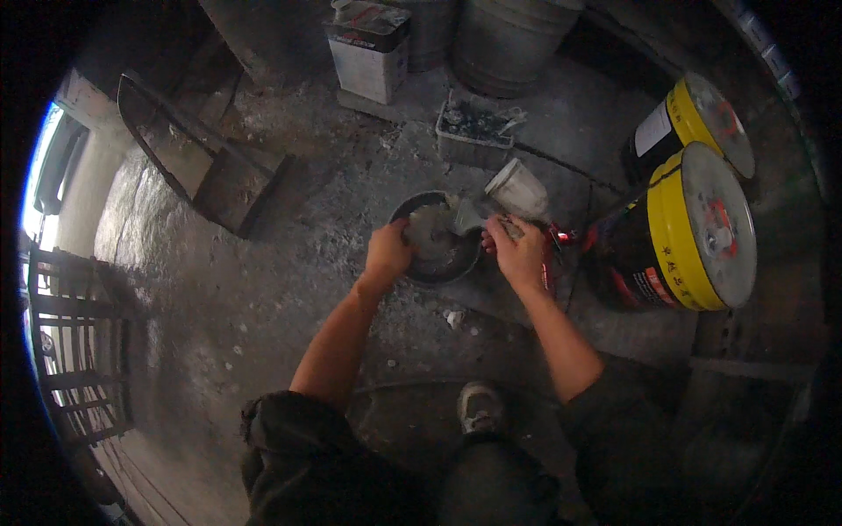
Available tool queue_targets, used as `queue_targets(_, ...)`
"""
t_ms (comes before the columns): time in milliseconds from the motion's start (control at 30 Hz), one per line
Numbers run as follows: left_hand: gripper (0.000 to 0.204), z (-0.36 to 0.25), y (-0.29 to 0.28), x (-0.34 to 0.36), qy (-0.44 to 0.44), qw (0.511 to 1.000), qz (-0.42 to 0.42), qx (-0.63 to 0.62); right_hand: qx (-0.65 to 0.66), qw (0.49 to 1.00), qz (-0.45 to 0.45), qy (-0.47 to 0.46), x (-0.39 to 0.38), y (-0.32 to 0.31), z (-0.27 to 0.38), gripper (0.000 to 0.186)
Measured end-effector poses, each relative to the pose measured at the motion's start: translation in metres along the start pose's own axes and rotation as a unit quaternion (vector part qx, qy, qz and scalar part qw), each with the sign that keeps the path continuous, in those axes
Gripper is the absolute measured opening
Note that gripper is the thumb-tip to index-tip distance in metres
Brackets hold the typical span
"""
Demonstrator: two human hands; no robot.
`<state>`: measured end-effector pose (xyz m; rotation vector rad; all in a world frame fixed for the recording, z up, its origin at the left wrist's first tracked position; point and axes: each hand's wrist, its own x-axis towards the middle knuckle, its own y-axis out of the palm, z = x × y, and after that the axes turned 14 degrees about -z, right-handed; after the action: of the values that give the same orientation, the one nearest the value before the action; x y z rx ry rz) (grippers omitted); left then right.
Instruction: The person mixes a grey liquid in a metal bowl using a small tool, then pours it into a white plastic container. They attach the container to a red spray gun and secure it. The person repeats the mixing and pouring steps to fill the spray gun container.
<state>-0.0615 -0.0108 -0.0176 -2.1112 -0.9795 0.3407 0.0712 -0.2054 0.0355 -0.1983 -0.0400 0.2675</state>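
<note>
A round black basin (430, 279) stands on the floor in front of me, with a grey, wet-looking paste (430, 235) inside. On its left side my left hand (388, 252) is closed over the rim, the thumb toward the inside. My right hand (519, 252) grips a putty knife by its handle, at the basin's right edge. The flat blade (468, 216) of the putty knife reaches over the paste; whether it touches is hard to tell. Just beyond the right hand a whitish tub (517, 188) lies tilted.
Two large drums with yellow bands (671, 230) stand at the right. A grey rectangular tray (474, 140) and a square white tin (373, 61) lie farther back, near big grey barrels (509, 44). At the left is a metal dustpan-like scoop (228, 188). My shoe (481, 408) is below the basin.
</note>
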Motion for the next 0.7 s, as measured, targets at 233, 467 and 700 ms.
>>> queue_targets(233,0.037,-0.01,-0.005,0.0,-0.081,0.997,0.008,0.005,-0.151,0.985,0.065,-0.048,-0.032,-0.005,-0.01,0.031)
queue_targets(467,0.043,-0.007,0.01,0.001,-0.094,0.993,0.003,0.078,0.038,0.99,0.105,0.091,-0.046,-0.012,-0.018,0.029)
queue_targets(700,0.024,-0.024,-0.018,0.007,0.104,0.992,0.001,0.073,-0.015,0.996,0.054,0.072,0.015,-0.024,-0.009,0.023)
